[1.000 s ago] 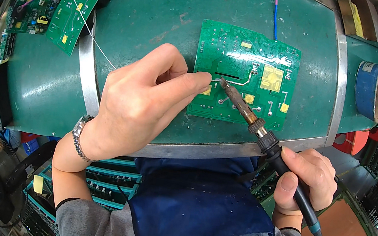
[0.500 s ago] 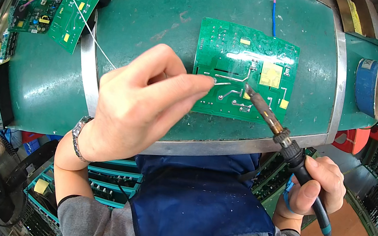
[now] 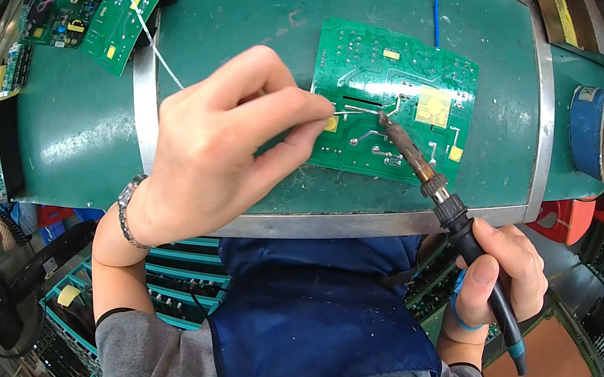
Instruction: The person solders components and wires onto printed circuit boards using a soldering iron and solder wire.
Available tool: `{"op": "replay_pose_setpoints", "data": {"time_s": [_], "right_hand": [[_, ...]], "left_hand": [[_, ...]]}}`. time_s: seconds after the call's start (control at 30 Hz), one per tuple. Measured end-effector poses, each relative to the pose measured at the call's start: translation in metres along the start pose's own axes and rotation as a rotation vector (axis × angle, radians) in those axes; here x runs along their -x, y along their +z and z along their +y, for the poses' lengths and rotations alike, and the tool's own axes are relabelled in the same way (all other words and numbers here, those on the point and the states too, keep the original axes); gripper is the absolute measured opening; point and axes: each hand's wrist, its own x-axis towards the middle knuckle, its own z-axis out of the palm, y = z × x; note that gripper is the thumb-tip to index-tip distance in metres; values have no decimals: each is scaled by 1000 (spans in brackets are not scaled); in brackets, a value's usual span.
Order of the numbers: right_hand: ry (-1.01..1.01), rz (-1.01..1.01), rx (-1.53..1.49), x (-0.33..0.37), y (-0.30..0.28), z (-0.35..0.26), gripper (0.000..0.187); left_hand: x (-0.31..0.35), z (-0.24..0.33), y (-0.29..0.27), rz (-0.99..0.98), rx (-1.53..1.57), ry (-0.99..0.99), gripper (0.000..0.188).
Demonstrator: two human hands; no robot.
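Observation:
A green circuit board (image 3: 370,148) lies solder side up on the green worktop, with several yellow patches and silvery solder tracks. My right hand (image 3: 504,273) is closed round the black handle of a soldering iron (image 3: 461,224). Its dark tip meets the board's middle, close to a silvery track. Over the board's left edge, my left hand (image 3: 241,125) pinches a thin solder wire (image 3: 358,111) between thumb and forefinger. The wire's free end reaches to the iron's tip. Whether it touches the tip I cannot tell for sure.
At the far left stand another green board (image 3: 126,14) and a populated board (image 3: 60,4). A pale line (image 3: 134,3) slants down towards my left hand. A metal strip (image 3: 360,217) edges the worktop. On the right is a blue roll (image 3: 587,137); a blue wire (image 3: 436,25) runs behind the board.
Both hands have moved slightly up and to the left. The iron's tip has come down to the track by the wire's end. The board appears a little higher in view.

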Motion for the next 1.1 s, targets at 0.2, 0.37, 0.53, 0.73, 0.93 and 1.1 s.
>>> {"op": "replay_pose_setpoints", "data": {"time_s": [0.2,0.37,0.53,0.73,0.93,1.1], "right_hand": [[-27,3,-51,1,8,1,20],[-70,-29,-71,-5,15,0,21],[-76,-15,-88,-6,17,-1,20],[31,102,-10,10,-5,-5,27],[31,71,-12,15,-9,-5,26],[-8,41,-31,11,-1,-3,22]], "left_hand": [[3,-4,4,-43,31,43,20],[-2,-5,-3,-10,7,-11,21],[-3,-2,-4,69,4,-85,21],[1,1,-4,3,36,-9,21],[5,2,2,-69,88,82,23],[5,0,5,-93,104,89,24]]}}
